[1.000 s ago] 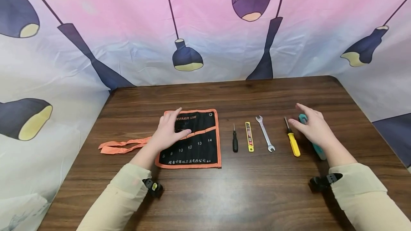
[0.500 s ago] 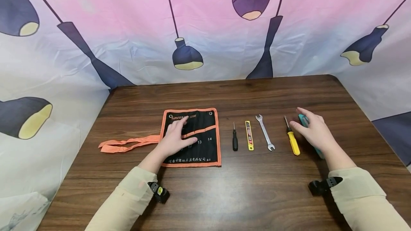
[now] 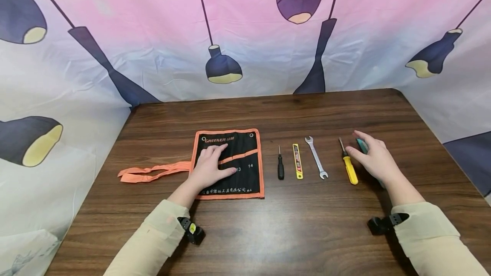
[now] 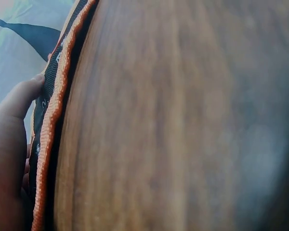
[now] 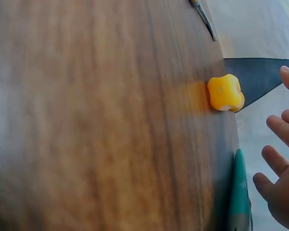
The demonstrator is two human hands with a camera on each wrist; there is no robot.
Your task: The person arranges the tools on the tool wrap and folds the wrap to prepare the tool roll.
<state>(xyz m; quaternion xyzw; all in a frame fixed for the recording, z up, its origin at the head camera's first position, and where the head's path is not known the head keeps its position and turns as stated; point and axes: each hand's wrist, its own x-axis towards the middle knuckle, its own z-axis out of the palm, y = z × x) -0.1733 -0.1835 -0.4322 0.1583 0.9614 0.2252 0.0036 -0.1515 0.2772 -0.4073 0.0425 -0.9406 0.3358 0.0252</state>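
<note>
A black tool pouch (image 3: pixel 249 180) with orange edging and printed numbers lies flat on the table. My left hand (image 3: pixel 208 168) lies over its left half, fingers spread and thumb out, covering some of the numbers. In the left wrist view the thumb (image 4: pixel 24 94) is right at the pouch's surface. On the right, my right hand (image 3: pixel 377 162) hovers over a teal-handled tool (image 5: pixel 239 185), fingers loosely bent and apart, nothing between them. The hand hides most of that tool in the head view. Just left of its thumb lies a yellow-handled screwdriver (image 3: pixel 350 171).
Between the pouch and the yellow screwdriver lie a small black screwdriver (image 3: pixel 281 168), a slim yellow labelled strip (image 3: pixel 297 162) and a double open-end wrench (image 3: pixel 316 157). An orange strap (image 3: pixel 153 172) trails left from the pouch. A printed cloth (image 3: pixel 261 67) hangs behind the table (image 3: pixel 268 233).
My left hand has moved right and slightly down across the pouch, uncovering its upper left corner. My right hand has shifted slightly down over the teal-handled tool. The tools have stayed in place.
</note>
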